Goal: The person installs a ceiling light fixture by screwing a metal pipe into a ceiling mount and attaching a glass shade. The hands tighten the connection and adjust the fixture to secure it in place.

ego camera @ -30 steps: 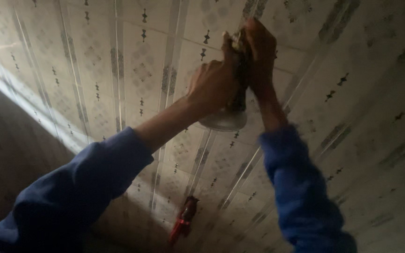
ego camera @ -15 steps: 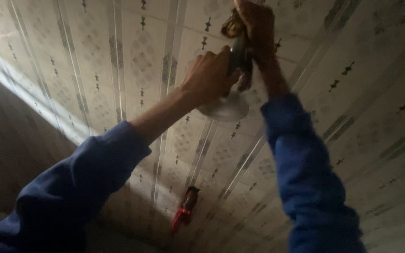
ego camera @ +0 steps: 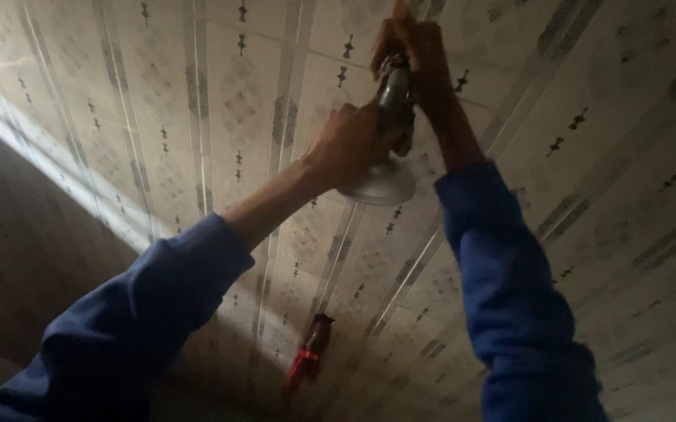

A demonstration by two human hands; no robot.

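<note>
Blue sleeves cover both our raised arms, which reach overhead to a patterned panel ceiling (ego camera: 158, 117). We count two hands, one round ceiling fitting, and one small red-and-dark piece further along the ceiling.

Our left hand (ego camera: 351, 144) grips the round pale base of the ceiling fitting (ego camera: 381, 186), fingers curled closed around its upper part; the base sits directly against and just below this hand. Our right hand (ego camera: 416, 51) is higher, closed around the dark neck of the same fitting (ego camera: 396, 94) where it meets the ceiling. We cannot tell whether a tool is held inside that hand.

The fitting's long axis runs from the ceiling down toward us, so the right hand lies at its ceiling end and the left hand at its free, wide end. Both hands touch it; the left is nearer the base, the right nearer the mounting point.

The red-and-dark piece (ego camera: 310, 361) lies on a ceiling seam, well apart from both hands, toward the wall (ego camera: 17, 258).
</note>
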